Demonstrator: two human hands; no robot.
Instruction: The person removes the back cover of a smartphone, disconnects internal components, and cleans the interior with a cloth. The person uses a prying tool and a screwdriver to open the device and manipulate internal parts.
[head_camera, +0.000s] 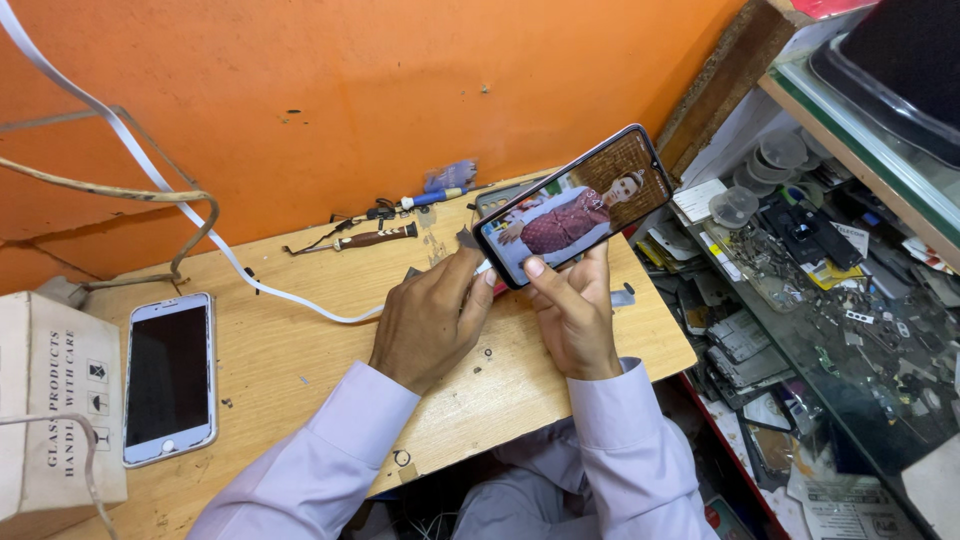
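- A black smartphone (573, 205), its screen lit with a picture of a person in patterned dress, is held tilted above the far right part of a wooden workbench (300, 350), its upper end raised toward the orange wall (350, 90).
- The right hand (575, 315) is closed on the phone's near lower end, thumb pressed on the glass edge and fingers behind the back.
- The left hand (430, 318) sits just beside it, fingers curled at the phone's lower left corner; whether it truly pinches the phone or only steadies it cannot be told.
- Judged by its look, the phone is light, thin and rigid, with a smooth glass face that is likely slippery and fragile; the side edges and the back seem the safest places to hold, not the screen.
- Both arms wear pale lilac sleeves (330, 460).
- Far on the bench lie a blue-handled tool (432, 198) and a dark-handled tool (375, 238); small screws dot the wood near the hands.
- A white flat cable (200, 225) runs across the bench from the far left.
- On the near left, a white smartphone (169, 377) lies face up with a dark screen, beside a cardboard box (55, 410).
- To the right, a glass counter (830, 290) holds scattered phone parts.
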